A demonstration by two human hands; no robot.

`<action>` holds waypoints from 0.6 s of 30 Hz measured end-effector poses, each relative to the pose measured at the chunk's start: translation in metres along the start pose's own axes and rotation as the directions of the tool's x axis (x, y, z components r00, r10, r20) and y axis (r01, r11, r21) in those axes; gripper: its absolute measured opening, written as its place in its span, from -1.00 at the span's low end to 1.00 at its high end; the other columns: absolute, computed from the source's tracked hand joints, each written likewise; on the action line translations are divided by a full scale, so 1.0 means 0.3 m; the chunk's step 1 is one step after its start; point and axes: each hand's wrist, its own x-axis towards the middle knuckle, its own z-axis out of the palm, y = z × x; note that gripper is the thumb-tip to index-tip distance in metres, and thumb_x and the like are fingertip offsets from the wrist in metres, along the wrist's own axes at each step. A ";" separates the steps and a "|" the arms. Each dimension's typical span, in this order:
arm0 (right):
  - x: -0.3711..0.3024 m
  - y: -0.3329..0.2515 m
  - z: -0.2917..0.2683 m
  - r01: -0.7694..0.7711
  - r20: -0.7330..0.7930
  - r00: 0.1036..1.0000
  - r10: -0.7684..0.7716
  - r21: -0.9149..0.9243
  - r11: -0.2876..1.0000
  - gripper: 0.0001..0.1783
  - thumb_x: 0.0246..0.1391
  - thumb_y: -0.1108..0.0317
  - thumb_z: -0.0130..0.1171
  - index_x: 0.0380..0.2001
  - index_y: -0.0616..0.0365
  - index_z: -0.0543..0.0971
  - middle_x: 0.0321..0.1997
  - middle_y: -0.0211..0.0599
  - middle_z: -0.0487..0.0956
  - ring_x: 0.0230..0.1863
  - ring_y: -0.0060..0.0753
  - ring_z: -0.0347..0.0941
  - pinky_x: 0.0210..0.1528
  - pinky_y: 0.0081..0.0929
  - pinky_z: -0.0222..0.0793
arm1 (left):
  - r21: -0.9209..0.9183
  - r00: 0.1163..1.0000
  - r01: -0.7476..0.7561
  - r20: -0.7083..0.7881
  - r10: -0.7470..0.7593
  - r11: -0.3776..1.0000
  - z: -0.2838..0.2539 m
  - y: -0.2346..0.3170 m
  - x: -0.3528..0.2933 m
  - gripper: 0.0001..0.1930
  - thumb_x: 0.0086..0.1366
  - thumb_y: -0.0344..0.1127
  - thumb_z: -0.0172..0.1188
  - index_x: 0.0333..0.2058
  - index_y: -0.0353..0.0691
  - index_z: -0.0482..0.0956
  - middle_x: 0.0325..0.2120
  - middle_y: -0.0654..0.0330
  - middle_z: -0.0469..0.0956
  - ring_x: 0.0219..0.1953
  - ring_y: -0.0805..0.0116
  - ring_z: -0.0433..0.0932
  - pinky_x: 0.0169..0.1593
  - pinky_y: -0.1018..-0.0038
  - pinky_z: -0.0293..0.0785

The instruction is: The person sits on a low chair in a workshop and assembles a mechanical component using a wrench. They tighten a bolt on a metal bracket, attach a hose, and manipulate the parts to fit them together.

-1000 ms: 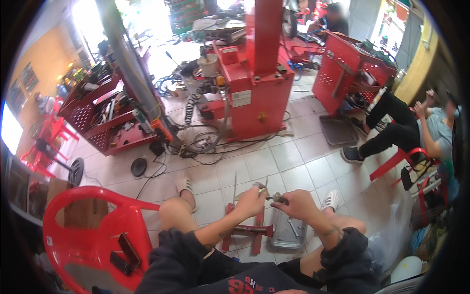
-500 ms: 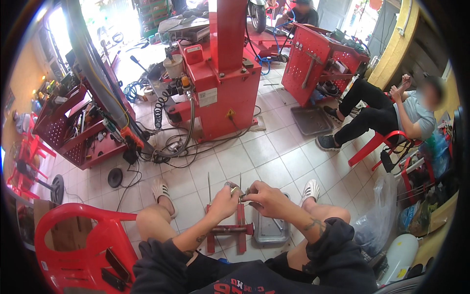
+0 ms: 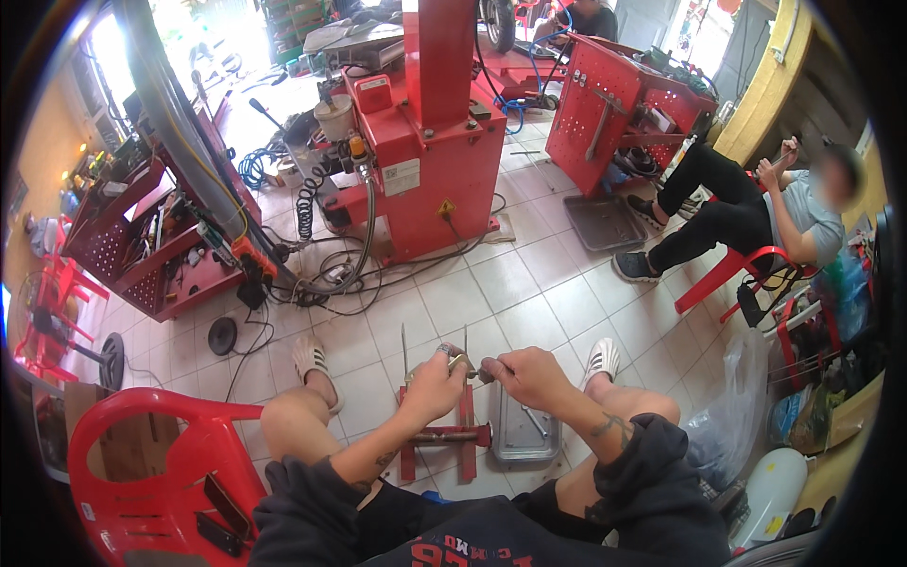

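Left fingers [image 3: 442, 367] tight on metal part [image 3: 463, 363], right fingers [image 3: 508, 366] on dark piece [image 3: 487, 370], tray rim [image 3: 525, 457] near, floor tiles [image 3: 531, 326] ahead.

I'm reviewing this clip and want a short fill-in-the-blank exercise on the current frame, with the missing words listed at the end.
1. The left hand holds a small metal part above a floor stand coloured ____.
2. The grey tray with metal tools in it is nearer the person's ____ hand.
3. ____ dark, phone-like objects lie on the plastic chair.
4. The trousers of the seated person at the picture's right are ____.

Missing words: red; right; Two; black.
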 end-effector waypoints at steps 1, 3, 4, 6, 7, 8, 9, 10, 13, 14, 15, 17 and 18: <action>-0.002 -0.010 -0.009 -0.018 0.015 1.000 0.018 0.012 1.000 -0.49 0.25 -0.09 0.10 -0.52 0.13 0.65 -0.57 -0.08 0.59 -0.45 0.09 0.53 -0.34 -0.10 0.43 | -0.007 1.000 0.017 -0.007 -0.017 1.000 -0.005 0.011 -0.003 -0.66 0.38 -0.18 0.03 -0.06 -0.35 0.49 -0.36 -0.21 0.62 -0.18 -0.22 0.59 -0.07 0.05 0.45; -0.005 -0.026 -0.019 0.066 0.028 0.997 -0.066 -0.003 0.998 -0.46 0.26 -0.10 0.08 -0.51 0.17 0.65 -0.56 -0.03 0.58 -0.44 0.12 0.52 -0.34 -0.09 0.43 | 0.002 1.000 0.005 -0.028 -0.005 1.000 -0.008 -0.002 -0.004 -0.66 0.38 -0.18 0.04 -0.05 -0.34 0.49 -0.36 -0.20 0.62 -0.19 -0.20 0.59 -0.07 0.06 0.45; -0.006 -0.029 -0.021 0.107 0.035 0.994 -0.107 -0.009 0.994 -0.44 0.26 -0.11 0.06 -0.51 0.19 0.64 -0.55 0.00 0.58 -0.44 0.14 0.52 -0.34 -0.09 0.42 | 0.007 0.999 -0.001 -0.037 0.001 1.000 -0.010 -0.007 -0.005 -0.66 0.38 -0.18 0.04 -0.05 -0.34 0.49 -0.36 -0.19 0.62 -0.19 -0.20 0.60 -0.07 0.07 0.45; -0.003 -0.002 -0.018 0.105 0.093 0.991 -0.098 -0.081 0.991 -0.45 0.28 -0.10 0.05 -0.49 0.18 0.66 -0.55 0.01 0.58 -0.43 0.14 0.52 -0.34 -0.09 0.42 | -0.025 0.999 0.042 -0.004 -0.042 0.999 -0.006 0.006 -0.009 -0.67 0.38 -0.19 0.03 -0.06 -0.33 0.49 -0.35 -0.19 0.62 -0.19 -0.19 0.60 -0.07 0.07 0.46; -0.003 0.007 -0.015 0.105 0.122 0.988 -0.091 -0.117 0.988 -0.45 0.28 -0.10 0.04 -0.47 0.18 0.67 -0.54 0.01 0.58 -0.43 0.14 0.52 -0.34 -0.10 0.43 | -0.040 0.998 0.064 0.013 -0.063 0.997 -0.003 0.011 -0.010 -0.68 0.38 -0.19 0.03 -0.07 -0.33 0.49 -0.34 -0.18 0.62 -0.19 -0.18 0.60 -0.07 0.07 0.46; 0.000 0.001 -0.001 0.043 0.122 0.992 -0.032 -0.082 0.996 -0.46 0.28 -0.09 0.04 -0.46 0.17 0.67 -0.54 0.01 0.59 -0.43 0.13 0.53 -0.33 -0.10 0.43 | -0.042 0.999 0.053 -0.003 -0.053 0.998 0.004 -0.013 -0.006 -0.68 0.38 -0.19 0.03 -0.07 -0.33 0.49 -0.34 -0.18 0.63 -0.18 -0.18 0.60 -0.07 0.07 0.46; -0.001 -0.009 0.017 -0.019 0.122 0.992 0.025 -0.049 0.999 -0.47 0.29 -0.08 0.05 -0.45 0.16 0.68 -0.54 0.00 0.59 -0.42 0.13 0.53 -0.33 -0.10 0.43 | -0.043 0.999 0.039 -0.020 -0.040 0.998 0.016 -0.044 0.002 -0.69 0.39 -0.20 0.02 -0.08 -0.33 0.49 -0.33 -0.18 0.63 -0.18 -0.18 0.60 -0.07 0.07 0.46; 0.003 -0.016 0.028 -0.081 0.123 0.989 0.082 -0.016 0.997 -0.48 0.29 -0.07 0.05 -0.45 0.15 0.69 -0.53 0.00 0.59 -0.42 0.12 0.54 -0.33 -0.10 0.44 | -0.044 0.999 0.025 -0.038 -0.027 0.999 0.023 -0.074 0.010 -0.69 0.39 -0.20 0.02 -0.08 -0.32 0.50 -0.33 -0.18 0.63 -0.17 -0.18 0.60 -0.06 0.07 0.46; 0.002 -0.003 0.032 -0.081 0.206 0.977 0.058 0.103 0.991 -0.58 0.27 -0.03 0.10 -0.37 0.07 0.71 -0.50 -0.03 0.61 -0.40 0.10 0.55 -0.33 -0.11 0.44 | -0.053 0.999 0.011 -0.050 -0.014 0.999 0.015 -0.071 0.015 -0.70 0.40 -0.21 0.01 -0.09 -0.33 0.49 -0.32 -0.19 0.63 -0.16 -0.19 0.60 -0.05 0.07 0.46; -0.004 -0.004 0.034 0.027 0.158 0.986 -0.044 0.106 0.994 -0.61 0.25 -0.01 0.11 -0.35 0.05 0.72 -0.49 -0.04 0.61 -0.40 0.09 0.55 -0.33 -0.10 0.44 | -0.044 0.999 0.015 -0.047 -0.017 0.999 0.010 -0.058 0.014 -0.70 0.40 -0.21 0.01 -0.09 -0.34 0.48 -0.31 -0.19 0.63 -0.15 -0.19 0.60 -0.05 0.07 0.46; -0.016 -0.007 0.038 0.135 0.110 0.983 -0.146 0.105 0.985 -0.64 0.24 0.00 0.13 -0.34 0.03 0.72 -0.49 -0.05 0.61 -0.40 0.08 0.55 -0.33 -0.10 0.43 | -0.034 0.999 0.020 -0.045 -0.021 0.999 0.003 -0.040 0.009 -0.70 0.40 -0.21 0.01 -0.09 -0.34 0.48 -0.31 -0.19 0.63 -0.15 -0.19 0.60 -0.05 0.07 0.46; -0.020 -0.006 0.039 0.255 0.059 0.964 -0.260 0.081 0.963 -0.69 0.22 0.03 0.16 -0.30 -0.01 0.73 -0.48 -0.07 0.62 -0.40 0.05 0.55 -0.33 -0.11 0.43 | -0.030 0.999 0.012 -0.046 -0.013 0.999 0.003 -0.030 0.009 -0.70 0.41 -0.21 0.01 -0.08 -0.35 0.48 -0.30 -0.19 0.63 -0.15 -0.20 0.60 -0.04 0.07 0.46; -0.018 0.001 0.038 0.269 0.055 0.961 -0.273 0.064 0.961 -0.70 0.20 0.04 0.18 -0.28 -0.03 0.73 -0.48 -0.09 0.62 -0.41 0.04 0.55 -0.33 -0.12 0.43 | -0.036 0.999 -0.001 -0.050 -0.001 0.999 0.010 -0.034 0.008 -0.70 0.41 -0.21 0.01 -0.08 -0.35 0.47 -0.29 -0.19 0.62 -0.15 -0.21 0.60 -0.04 0.07 0.46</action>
